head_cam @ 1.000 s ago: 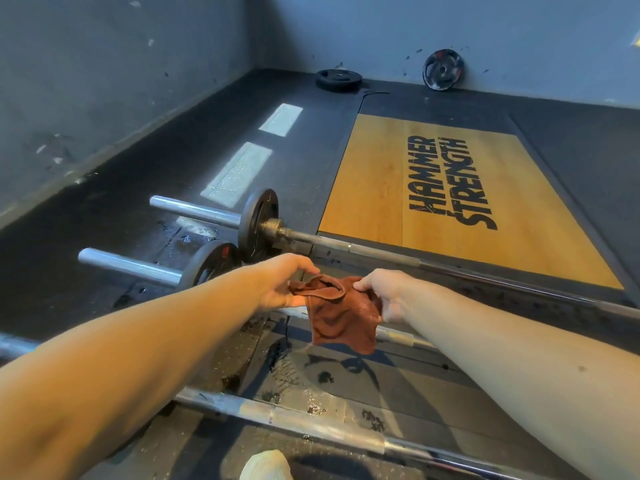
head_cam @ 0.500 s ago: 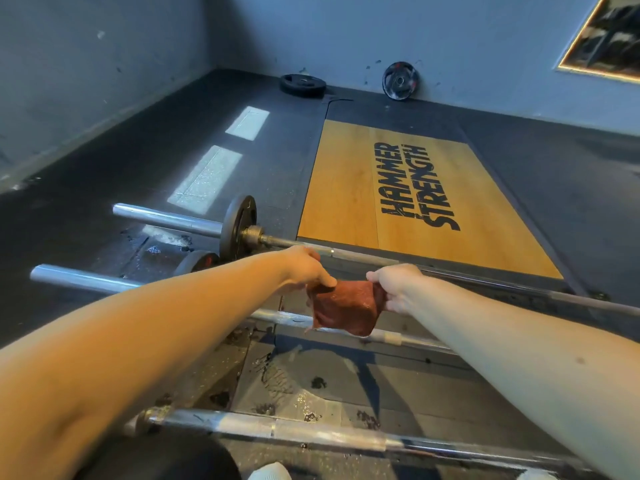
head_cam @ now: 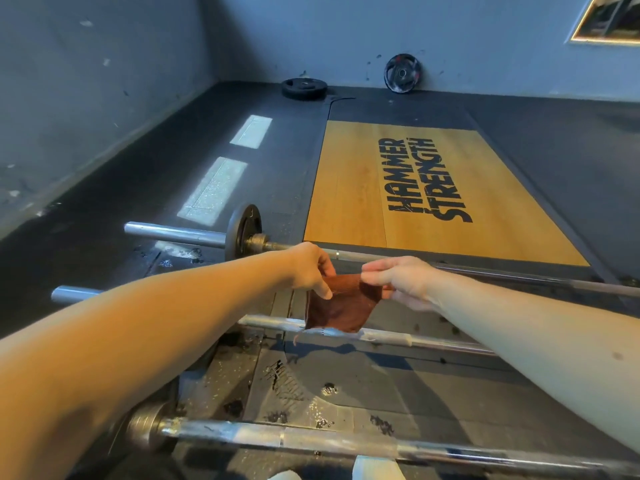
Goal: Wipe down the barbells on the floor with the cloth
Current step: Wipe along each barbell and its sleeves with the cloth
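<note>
Floor (head_cam: 270, 188): barbells (head_cam: 415, 339), platform (head_cam: 346, 188), plate (head_cam: 402, 73) perhaps leaning

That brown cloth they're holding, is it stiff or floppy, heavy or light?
Probably floppy: the cloth sags and creases below where the left hand and right hand pinch it. Likely light, since those pinches alone hold it up.

wooden platform (head_cam: 349, 188), lettered HAMMER STRENGTH | black plate (head_cam: 304, 88) flat on rubber floor (head_cam: 554, 161) by back wall (head_cam: 311, 36) | second plate (head_cam: 402, 73) leaning upright against that wall | framed picture (head_cam: 613, 19) upper right
</note>
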The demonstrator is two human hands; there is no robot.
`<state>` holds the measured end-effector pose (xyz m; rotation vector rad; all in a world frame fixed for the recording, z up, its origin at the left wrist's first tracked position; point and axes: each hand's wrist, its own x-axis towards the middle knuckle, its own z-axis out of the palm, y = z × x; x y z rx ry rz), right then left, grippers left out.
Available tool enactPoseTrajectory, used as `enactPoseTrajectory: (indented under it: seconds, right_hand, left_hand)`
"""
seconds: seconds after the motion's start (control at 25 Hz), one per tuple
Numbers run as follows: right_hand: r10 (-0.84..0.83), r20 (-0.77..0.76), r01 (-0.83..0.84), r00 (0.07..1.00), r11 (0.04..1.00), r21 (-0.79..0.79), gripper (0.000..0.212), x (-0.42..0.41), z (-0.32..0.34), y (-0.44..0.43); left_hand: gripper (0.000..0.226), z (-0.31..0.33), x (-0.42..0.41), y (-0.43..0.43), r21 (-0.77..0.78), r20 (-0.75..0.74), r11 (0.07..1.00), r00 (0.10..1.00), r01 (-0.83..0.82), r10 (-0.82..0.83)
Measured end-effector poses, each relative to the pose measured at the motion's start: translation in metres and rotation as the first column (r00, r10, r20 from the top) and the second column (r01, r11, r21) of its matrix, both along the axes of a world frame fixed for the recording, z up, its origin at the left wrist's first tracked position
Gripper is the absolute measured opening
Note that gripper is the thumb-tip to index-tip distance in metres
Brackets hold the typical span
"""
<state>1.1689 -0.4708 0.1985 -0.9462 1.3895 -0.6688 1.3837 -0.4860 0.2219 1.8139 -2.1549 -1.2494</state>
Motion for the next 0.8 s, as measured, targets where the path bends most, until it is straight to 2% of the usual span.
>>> enactPoseTrajectory:
  seconds: [0.04,0.12,0.2,0.24,0.32,0.44,0.52,0.6,0.68,0.8]
  right_hand:
    - [0.075,-0.029,-0.075,0.997,0.997,-0.009,0.038,0.000,-0.002,0.000]
    - [0.197,-0.213,-0.211,0.957,0.976,-0.047,0.042,0.003,-0.007,0.000]
    - [0.224,-0.402,-0.278,0.888,0.957,-0.079,0.025,0.008,-0.010,0.001]
    - [0.212,-0.439,-0.279,0.873,0.956,-0.093,0.018,0.011,-0.009,0.000]
    - [0.201,-0.382,-0.260,0.902,0.959,-0.110,0.014,0.012,-0.009,-0.003]
    - [0.175,-0.178,-0.198,0.968,0.973,-0.122,0.016,0.018,-0.011,-0.008]
    - [0.118,-0.025,-0.120,0.993,0.989,-0.086,0.018,0.025,-0.013,-0.011]
    - [0.095,0.059,-0.092,0.994,0.995,-0.039,0.024,0.031,-0.017,-0.014]
    - [0.142,0.070,-0.139,0.987,0.989,-0.050,0.027,0.032,-0.023,-0.018]
    - [0.258,-0.040,-0.260,0.965,0.964,-0.055,0.040,0.038,-0.036,-0.027]
  left_hand:
    - [0.024,0.000,0.000,0.001,-0.028,0.037,1.000,0.999,-0.006,0.007]
    - [0.016,0.000,0.000,0.002,-0.097,0.123,0.995,0.992,-0.011,0.023]
    - [0.012,0.001,0.001,0.006,-0.134,0.182,0.991,0.983,-0.013,0.037]
    - [0.012,0.001,0.002,0.008,-0.137,0.173,0.990,0.983,-0.038,0.062]
    - [0.017,0.003,0.006,0.008,-0.133,0.126,0.982,0.980,-0.137,0.154]
    - [0.023,0.007,0.010,0.004,-0.143,0.066,0.954,0.960,-0.262,0.274]
    - [0.026,0.007,0.006,0.001,-0.139,0.053,0.950,0.955,-0.281,0.291]
    - [0.027,0.002,0.001,-0.002,-0.165,0.060,0.947,0.955,-0.277,0.290]
    - [0.027,-0.003,-0.001,-0.004,-0.205,0.057,0.937,0.952,-0.282,0.300]
    - [0.025,-0.015,0.011,-0.013,-0.184,0.022,0.937,0.952,-0.297,0.306]
